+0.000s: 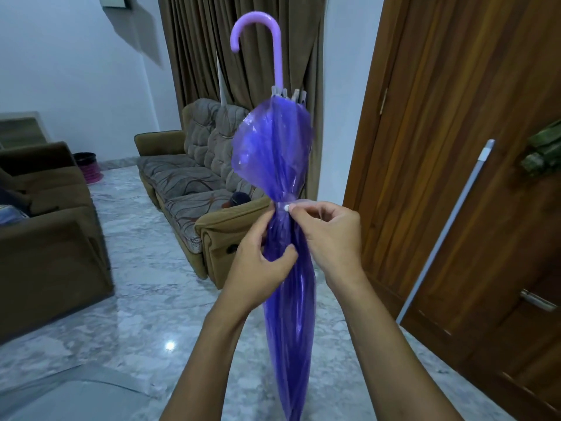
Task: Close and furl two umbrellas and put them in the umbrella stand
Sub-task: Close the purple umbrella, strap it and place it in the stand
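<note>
A closed purple translucent umbrella (273,147) stands upright in front of me, its pale purple hooked handle (258,25) at the top and its tip below the frame's bottom edge. A strap with a white snap (286,207) cinches the canopy at mid-height. My left hand (261,268) grips the furled canopy just below the strap, thumb across the front. My right hand (328,232) pinches the strap's end at the snap with fingertips and thumb. A second umbrella and the umbrella stand are not in view.
A patterned brown sofa (194,183) stands behind the umbrella, a brown armchair (45,238) at the left. A wooden door (455,147) with a white pole (449,226) leaning on it fills the right. A pink-and-black bin (88,167) sits far left on the marble floor (151,299).
</note>
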Motion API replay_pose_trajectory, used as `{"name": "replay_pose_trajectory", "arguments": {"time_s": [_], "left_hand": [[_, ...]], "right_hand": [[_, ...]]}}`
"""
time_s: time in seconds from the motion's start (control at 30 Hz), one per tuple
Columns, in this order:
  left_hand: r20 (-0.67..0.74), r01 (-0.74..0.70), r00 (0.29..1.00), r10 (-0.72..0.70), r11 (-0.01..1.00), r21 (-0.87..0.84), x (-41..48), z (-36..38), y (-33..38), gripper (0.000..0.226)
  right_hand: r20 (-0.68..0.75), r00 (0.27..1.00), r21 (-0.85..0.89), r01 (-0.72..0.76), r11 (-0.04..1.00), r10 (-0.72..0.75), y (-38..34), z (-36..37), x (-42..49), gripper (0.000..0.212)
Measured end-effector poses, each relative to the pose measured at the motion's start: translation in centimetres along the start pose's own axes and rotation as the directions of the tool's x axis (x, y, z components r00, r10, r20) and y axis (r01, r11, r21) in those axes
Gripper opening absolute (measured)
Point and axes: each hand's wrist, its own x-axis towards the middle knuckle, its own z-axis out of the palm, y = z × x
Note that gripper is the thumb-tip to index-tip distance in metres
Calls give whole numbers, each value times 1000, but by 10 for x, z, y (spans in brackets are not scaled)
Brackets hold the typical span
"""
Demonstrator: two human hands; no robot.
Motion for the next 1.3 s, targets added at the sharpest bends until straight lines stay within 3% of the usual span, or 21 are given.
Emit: {"name": "replay_pose_trajectory", "arguments": {"time_s": [0.1, 0.2, 0.33, 0.47, 0.7, 0.87, 0.93, 1.0, 1.07, 1.2, 1.3], "left_hand": [[-53, 1, 999, -1, 1000, -9, 5, 4, 3, 72], [-145, -14, 989, 12, 1000, -13, 9, 5, 2, 62], [-176, -2, 984, -14, 996, -91, 11, -1, -3, 56], [-105, 36, 992, -68, 958, -286, 11, -10, -4, 52], [97, 147, 989, -115, 884, -444, 8, -9, -10, 48], [124, 183, 981, -147, 908, -377, 9, -10, -10, 45], [56, 130, 991, -120, 963, -237, 10, -11, -10, 46], [-40, 68, 997, -67, 998, 6, 12, -14, -11, 47], [-80, 4, 997, 5, 993, 120, 12, -12, -9, 49], [-80, -88, 991, 107, 972, 218, 10, -6, -4, 50], [-51, -35, 998, 46, 980, 196, 5, -9, 0, 58]], "right_hand": [[21, 999, -50, 28, 998, -27, -6, 3, -1, 6], [44, 999, -83, 6, 997, -2, -4, 6, -1, 11], [97, 986, 99, -146, 984, 137, -2, 2, 2, 13], [206, 943, 263, -311, 913, 262, 3, -6, 4, 14], [235, 917, 225, -374, 900, 322, 9, -12, 7, 15], [239, 898, 226, -422, 878, 370, 12, -9, 6, 12], [194, 915, 239, -394, 887, 354, 14, -8, 4, 7], [126, 946, 237, -322, 916, 300, 14, -6, 2, 5], [59, 971, 208, -238, 949, 231, 13, -2, 0, 10], [-67, 990, 148, -112, 983, 123, 14, 7, -2, 13], [-83, 996, 36, -23, 999, 25, 14, 7, -8, 14]]}}
